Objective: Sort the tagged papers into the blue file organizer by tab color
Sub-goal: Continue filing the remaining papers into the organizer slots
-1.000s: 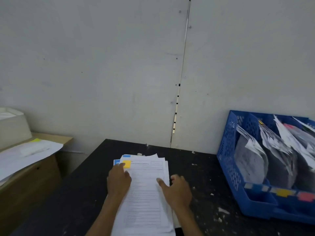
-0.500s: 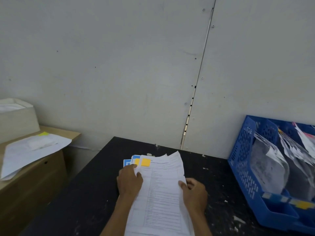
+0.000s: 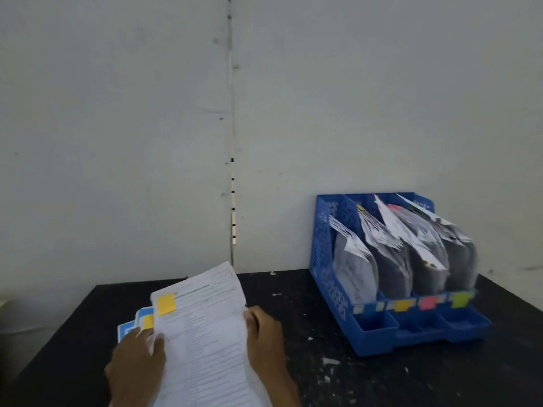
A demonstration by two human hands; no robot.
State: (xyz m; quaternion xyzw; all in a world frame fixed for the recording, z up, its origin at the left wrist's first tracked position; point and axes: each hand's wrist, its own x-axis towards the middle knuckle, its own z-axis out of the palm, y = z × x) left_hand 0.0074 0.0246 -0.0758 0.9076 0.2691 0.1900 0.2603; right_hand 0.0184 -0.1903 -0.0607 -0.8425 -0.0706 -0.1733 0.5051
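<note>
- The hands have the top sheet between them: the left hand has its thumb laid over the sheet's left edge, and the right hand has its fingers curled round the right edge.
- A second ago both hands lay flat on the pile, pressing it to the surface. Now the yellow-tabbed sheet is peeled up at lower centre of the frame, with its far end raised and slanting to the right.
- Its yellow tab shows plainly at the sheet's upper left corner, so the colour is read and the sheet looks ready to be carried to its slot.
- The rest of the pile stays on the dark surface just left of the lifted sheet, with blue tabs and another yellow one peeking out.
- The view has swung right, and the blue file organizer now sits whole at right of centre, well apart from the hands.
- The organizer has four upright slots, each already holding a leaning sheaf of papers.
- The front rail carries a pale label (its colour is too washed out to name), a yellow label, a pink label and a green label.
- I judge the slot second from the left, behind the yellow label, to be the sheet's home.
</note>
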